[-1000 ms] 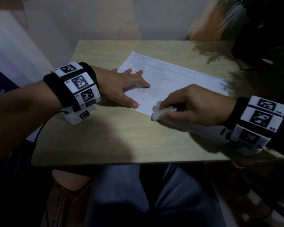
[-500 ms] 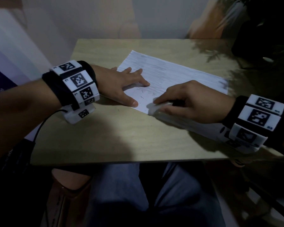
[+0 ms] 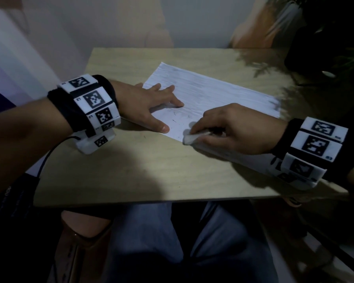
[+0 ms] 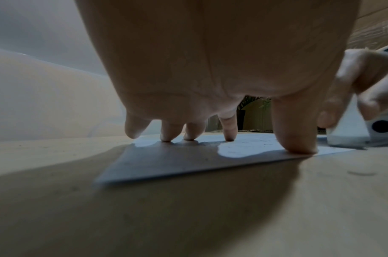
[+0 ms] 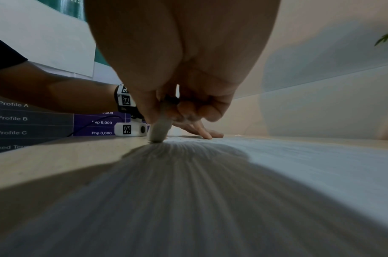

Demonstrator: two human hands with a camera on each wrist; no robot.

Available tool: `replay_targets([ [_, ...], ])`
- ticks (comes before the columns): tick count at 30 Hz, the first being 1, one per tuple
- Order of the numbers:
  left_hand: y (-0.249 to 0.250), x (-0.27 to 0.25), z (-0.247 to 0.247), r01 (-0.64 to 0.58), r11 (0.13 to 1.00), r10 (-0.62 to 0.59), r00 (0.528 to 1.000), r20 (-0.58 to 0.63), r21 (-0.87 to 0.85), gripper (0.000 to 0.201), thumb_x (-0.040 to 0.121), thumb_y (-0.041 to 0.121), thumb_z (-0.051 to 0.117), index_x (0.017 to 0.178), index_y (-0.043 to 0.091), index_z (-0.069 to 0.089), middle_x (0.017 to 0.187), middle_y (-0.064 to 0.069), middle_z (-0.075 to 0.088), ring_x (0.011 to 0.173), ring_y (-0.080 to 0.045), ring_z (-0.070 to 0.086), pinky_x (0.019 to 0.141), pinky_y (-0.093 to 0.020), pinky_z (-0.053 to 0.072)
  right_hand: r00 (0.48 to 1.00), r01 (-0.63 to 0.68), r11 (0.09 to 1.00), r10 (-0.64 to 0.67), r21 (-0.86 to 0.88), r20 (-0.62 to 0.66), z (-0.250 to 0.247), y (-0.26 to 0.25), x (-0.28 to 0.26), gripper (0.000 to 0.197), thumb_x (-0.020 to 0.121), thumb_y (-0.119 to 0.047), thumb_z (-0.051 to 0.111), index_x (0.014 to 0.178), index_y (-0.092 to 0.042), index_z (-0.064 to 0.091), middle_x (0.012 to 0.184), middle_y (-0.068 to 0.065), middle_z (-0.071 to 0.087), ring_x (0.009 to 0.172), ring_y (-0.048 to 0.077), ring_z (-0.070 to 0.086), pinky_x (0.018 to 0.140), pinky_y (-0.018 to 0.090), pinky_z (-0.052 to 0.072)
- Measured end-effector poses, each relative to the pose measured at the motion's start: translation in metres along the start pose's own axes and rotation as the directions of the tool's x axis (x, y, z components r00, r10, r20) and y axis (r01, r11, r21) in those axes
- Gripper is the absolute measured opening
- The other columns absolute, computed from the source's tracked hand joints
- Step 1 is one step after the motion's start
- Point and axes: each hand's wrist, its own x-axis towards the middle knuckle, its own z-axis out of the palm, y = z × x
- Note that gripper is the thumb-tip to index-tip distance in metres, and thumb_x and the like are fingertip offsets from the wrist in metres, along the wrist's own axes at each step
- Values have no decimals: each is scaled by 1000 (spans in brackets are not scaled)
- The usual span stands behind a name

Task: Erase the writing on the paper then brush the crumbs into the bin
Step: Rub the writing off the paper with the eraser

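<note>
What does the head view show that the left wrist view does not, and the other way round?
Only the head view shows the whole paper, the dark marks on it, both wristbands and the person's legs. Only the left wrist view shows the left fingertips pressing the paper from table level. Both show the left hand on the paper and the right hand holding the eraser.

Light wooden table (image 3: pixel 155 174) filling mid-frame, lined white paper (image 3: pixel 219 94) lying flat at its upper centre, dark crumbs (image 3: pixel 174 120) scattered near the paper's lower-left corner

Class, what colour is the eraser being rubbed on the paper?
White; the eraser shows best in the head view, held by the right hand.
</note>
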Motion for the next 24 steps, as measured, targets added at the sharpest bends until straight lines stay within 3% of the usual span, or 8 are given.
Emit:
replay_targets([
  [3, 1, -1, -1, 4, 1000, -4, 1000, 2, -3, 98, 71, 82, 45, 156, 55, 5, 167, 10, -25, 155, -18, -19, 125, -52, -8, 1000, -15, 999, 15, 44, -7, -3, 0, -2, 29, 85, -41, 59, 103, -23, 74, 89, -18, 62, 76, 0, 55, 73, 20, 44],
  [7, -2, -2, 0, 6, 1000, -6, 1000, 5, -15, 98, 69, 83, 45, 155, 56, 6, 167, 12, -24, 155, -17, -20, 125, -51, -9, 1000, 20, 996, -18, 91, -19, -1, -3, 2, 33, 92, -37, 58, 118, -22, 71, 91, -18, 56, 76, -5, 54, 73, 12, 39],
  [9, -1, -1, 0, 4, 1000, -4, 1000, 8, -13, 98, 69, 83, 45, 155, 57, 5, 167, 13, -24, 155, -16, -20, 125, -49, -10, 1000, 10, 998, -10, 59, -1, 0, -2, 1, 37, 94, -44, 53, 121, -24, 70, 89, -18, 54, 74, -5, 52, 73, 12, 38],
  [12, 0, 0, -1, 2, 1000, -1, 1000, 7, -5, 97, 71, 83, 45, 155, 57, 5, 167, 13, -25, 155, -17, -20, 125, -50, -9, 998, -70, 996, 70, -50, -10, -3, 0, -2, 45, 85, -59, 46, 106, -29, 72, 88, -18, 58, 79, 2, 55, 77, 29, 49],
  [15, 0, -1, 0, 3, 1000, -3, 1000, -2, -9, 95, 74, 81, 47, 156, 55, 5, 167, 12, -24, 155, -17, -21, 125, -51, -9, 982, -181, 975, 171, -128, -85, -7, 1, -2, 40, 76, -55, 45, 95, -31, 69, 91, -15, 66, 85, 11, 61, 79, 40, 53],
  [17, 0, -1, 1, 3, 1000, -3, 1000, -15, -12, 96, 74, 83, 48, 156, 54, 6, 167, 11, -24, 154, -18, -22, 125, -51, -10, 978, -174, 981, 162, -84, -128, -8, 2, -1, 38, 78, -51, 45, 97, -30, 70, 91, -14, 68, 81, 11, 60, 77, 40, 53],
  [20, 1, 1, 3, -5, 1000, 5, 999, -46, 1, 99, 73, 83, 50, 157, 52, 8, 168, 8, -22, 154, -19, -23, 125, -50, -11, 986, -146, 989, 146, 6, -86, -5, 2, -2, 42, 85, -54, 45, 109, -30, 71, 97, -11, 73, 82, 9, 64, 79, 36, 53],
  [24, 1, 1, 3, -7, 1000, 6, 998, -55, -13, 99, 74, 80, 53, 157, 49, 9, 169, 7, -21, 154, -19, -22, 125, -49, -10, 960, -256, 963, 243, -79, -142, -6, 11, 0, 54, 82, -64, 36, 107, -30, 69, 87, -10, 71, 76, 12, 63, 74, 41, 54],
])
